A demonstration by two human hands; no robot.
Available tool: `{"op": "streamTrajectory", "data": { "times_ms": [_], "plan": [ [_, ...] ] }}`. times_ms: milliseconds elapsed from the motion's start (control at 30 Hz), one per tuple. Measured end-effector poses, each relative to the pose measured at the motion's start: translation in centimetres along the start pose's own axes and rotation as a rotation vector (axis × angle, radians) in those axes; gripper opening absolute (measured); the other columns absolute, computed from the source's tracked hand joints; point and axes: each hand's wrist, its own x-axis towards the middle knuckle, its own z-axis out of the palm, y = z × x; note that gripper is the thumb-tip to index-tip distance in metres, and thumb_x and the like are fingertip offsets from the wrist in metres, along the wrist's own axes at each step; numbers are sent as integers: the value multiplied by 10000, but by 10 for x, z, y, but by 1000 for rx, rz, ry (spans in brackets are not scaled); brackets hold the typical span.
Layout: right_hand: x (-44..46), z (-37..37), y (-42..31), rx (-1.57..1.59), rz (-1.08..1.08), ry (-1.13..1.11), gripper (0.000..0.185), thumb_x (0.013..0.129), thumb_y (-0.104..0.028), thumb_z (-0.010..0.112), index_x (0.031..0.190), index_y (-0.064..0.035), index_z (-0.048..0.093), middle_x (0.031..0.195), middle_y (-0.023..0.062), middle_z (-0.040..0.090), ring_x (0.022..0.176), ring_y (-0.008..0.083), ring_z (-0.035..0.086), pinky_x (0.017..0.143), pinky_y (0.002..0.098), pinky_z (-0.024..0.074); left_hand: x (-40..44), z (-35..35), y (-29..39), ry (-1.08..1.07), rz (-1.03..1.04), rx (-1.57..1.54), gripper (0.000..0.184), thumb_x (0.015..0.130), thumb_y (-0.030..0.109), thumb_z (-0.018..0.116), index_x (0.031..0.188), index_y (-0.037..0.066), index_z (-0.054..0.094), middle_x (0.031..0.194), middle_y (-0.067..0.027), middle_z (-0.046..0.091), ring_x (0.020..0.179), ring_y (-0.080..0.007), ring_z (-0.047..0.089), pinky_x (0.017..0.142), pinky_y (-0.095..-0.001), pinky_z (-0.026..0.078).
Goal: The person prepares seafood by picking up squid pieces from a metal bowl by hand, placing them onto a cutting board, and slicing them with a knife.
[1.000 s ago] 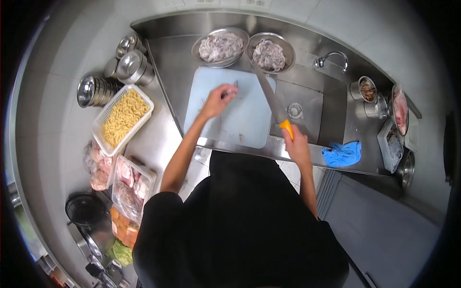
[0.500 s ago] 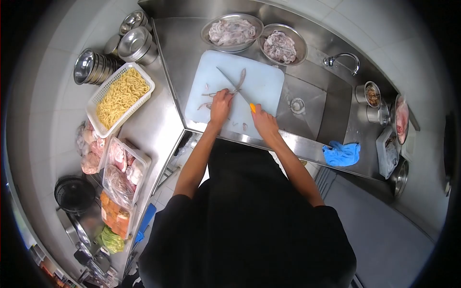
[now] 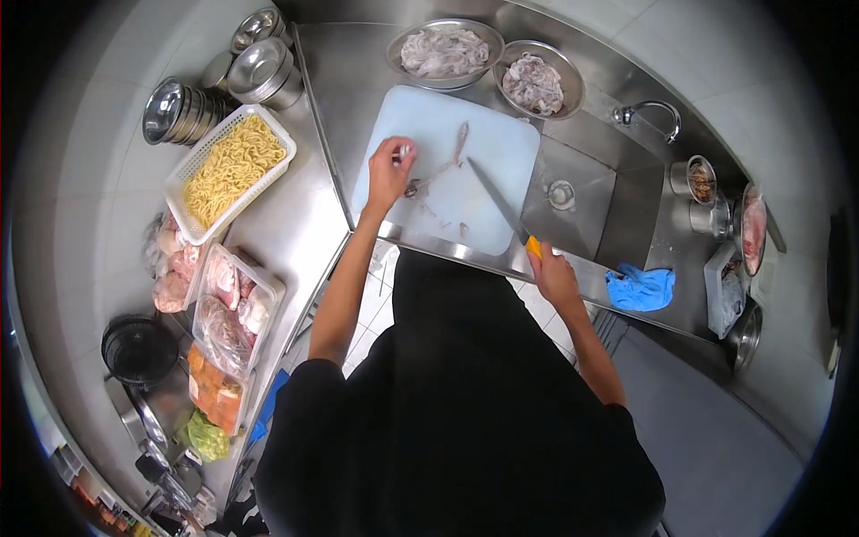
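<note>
My right hand (image 3: 557,274) is wrapped round the yellow handle of a kitchen knife (image 3: 497,198). Its blade slants across the right part of the white cutting board (image 3: 501,143), tip toward the middle. Over the board's left side is my left hand (image 3: 388,170), fingers curled with a small whitish bit at the fingertips that I cannot make out. A slim greyish piece of what looks like squid (image 3: 461,143) lies on the board near the knife tip. Darker scraps (image 3: 413,189) lie beside my left wrist, with smaller bits nearer the front edge.
Behind the board stand two metal bowls (image 3: 446,54) (image 3: 538,82) of pale, slippery seafood. A sink (image 3: 582,192) with a tap (image 3: 658,112) is to the right, and a blue cloth (image 3: 641,287) lies on its edge. Left are a noodle basket (image 3: 279,148) and meat containers (image 3: 273,285).
My left hand has lifted from the squid and moved up and left. My right hand has drawn the knife back toward me and right, off the squid.
</note>
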Motion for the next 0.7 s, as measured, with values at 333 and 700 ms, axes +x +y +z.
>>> {"op": "streamTrajectory", "data": {
  "times_ms": [333,700],
  "plan": [
    [24,-52,-57,60,39,123,378,1050,-371,543,1147,-6,520,806,302,695,785,514,683,723,627,528,21,24,-22,-73,-138,-119,144,901,17,721,1041,25,686,984,-104,721,828,-178,680,754,-298,551],
    [54,-21,-105,104,-64,21,376,1061,-377,513,1175,-18,503,820,272,705,818,496,694,753,600,540,-17,27,-56,3,46,266,212,829,0,735,1032,36,686,1028,-135,632,1003,-350,575,891,-428,501]
  ]
}}
